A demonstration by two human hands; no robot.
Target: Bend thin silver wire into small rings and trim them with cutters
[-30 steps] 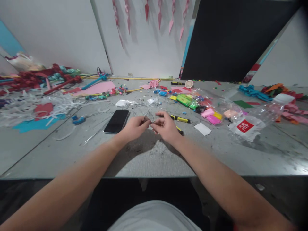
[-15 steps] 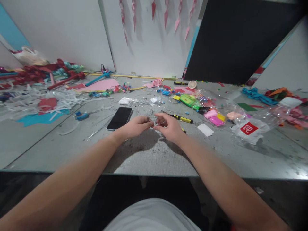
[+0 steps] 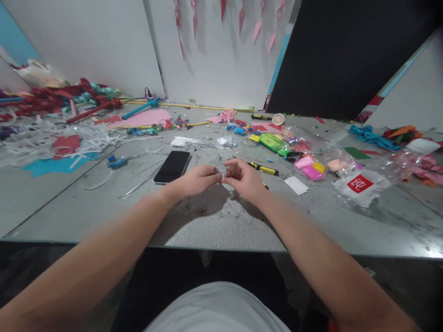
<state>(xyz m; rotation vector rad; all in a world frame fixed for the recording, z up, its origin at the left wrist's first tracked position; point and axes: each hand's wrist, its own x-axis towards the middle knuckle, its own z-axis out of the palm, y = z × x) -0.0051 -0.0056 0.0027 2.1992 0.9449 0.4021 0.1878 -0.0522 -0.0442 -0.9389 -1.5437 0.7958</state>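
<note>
My left hand (image 3: 200,180) and my right hand (image 3: 244,180) meet fingertip to fingertip above the table's middle. Between them is a thin, silvery wire (image 3: 221,168), curved into a small loop. Both hands pinch it, thumbs against fingers; the fingers cover part of it. Left of my left hand lies a black-screened phone (image 3: 172,167). A yellow-and-black pen-like tool (image 3: 265,169) lies just past my right hand, partly hidden by it. Straight thin wires (image 3: 141,181) rest beside the phone, and more wires (image 3: 202,143) lie beyond my hands.
Colourful clay packets (image 3: 272,142) and a clear plastic bottle (image 3: 398,161) are on the right. A small white card (image 3: 296,185) lies nearer. White paper strips (image 3: 31,143), a blue paper piece (image 3: 58,165) and red crepe bundles (image 3: 44,103) cover the left. A wall (image 3: 221,69) stands behind.
The loop between my fingers shows more clearly and rounder now. My hands stay together in nearly the same place; the view has shifted slightly.
</note>
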